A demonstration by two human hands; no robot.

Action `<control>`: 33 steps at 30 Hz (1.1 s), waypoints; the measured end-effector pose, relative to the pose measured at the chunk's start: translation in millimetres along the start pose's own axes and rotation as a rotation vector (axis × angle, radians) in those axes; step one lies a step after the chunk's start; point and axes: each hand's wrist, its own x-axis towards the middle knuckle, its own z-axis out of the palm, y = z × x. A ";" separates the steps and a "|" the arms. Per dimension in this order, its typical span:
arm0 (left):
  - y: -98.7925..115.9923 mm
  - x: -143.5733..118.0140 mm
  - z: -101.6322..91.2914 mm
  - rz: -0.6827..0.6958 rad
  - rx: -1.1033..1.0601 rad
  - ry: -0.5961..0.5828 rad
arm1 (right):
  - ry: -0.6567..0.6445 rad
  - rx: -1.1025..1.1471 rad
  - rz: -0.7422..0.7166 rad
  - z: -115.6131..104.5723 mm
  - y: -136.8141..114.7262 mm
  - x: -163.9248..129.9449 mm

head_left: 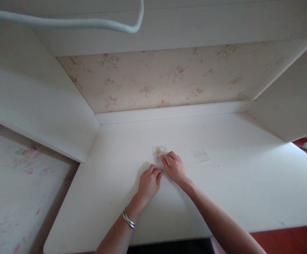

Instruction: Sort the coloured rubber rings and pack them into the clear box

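Observation:
A small transparent plastic case or packet (158, 150) lies on the white desk, with tiny yellowish pieces inside. My right hand (174, 167) reaches over its right side, thumb and fingers pinched together at a small pale bit too tiny to name. Just below, my left hand (149, 180) is closed, its fingertips pressed together near those of the right hand. What the left fingers hold, if anything, is hidden. To the right of my hands a flat, square transparent plastic piece (199, 155), like a lid or shallow case, rests on the desk.
The white desk (238, 183) is bounded by side panels (44, 84) and a floral-papered back wall (169, 77). A white tube or cable (90, 23) hangs across the upper left. Something black (172, 246) shows below the front edge.

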 end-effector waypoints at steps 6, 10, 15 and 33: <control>-1.7 0.5 -0.8 -0.040 -0.120 0.014 | 0.057 0.091 0.065 -8.5 10.2 -29.7; -4.9 3.7 -3.2 -0.096 -0.295 0.059 | 0.019 0.072 0.046 -13.5 6.0 -48.2; -9.8 11.7 -8.6 -0.178 -0.386 0.152 | -0.099 -0.068 -0.065 -17.4 -7.1 -54.5; -19.5 61.5 -5.0 -0.136 -0.267 0.237 | -0.182 -0.169 -0.148 -14.3 -4.3 -53.1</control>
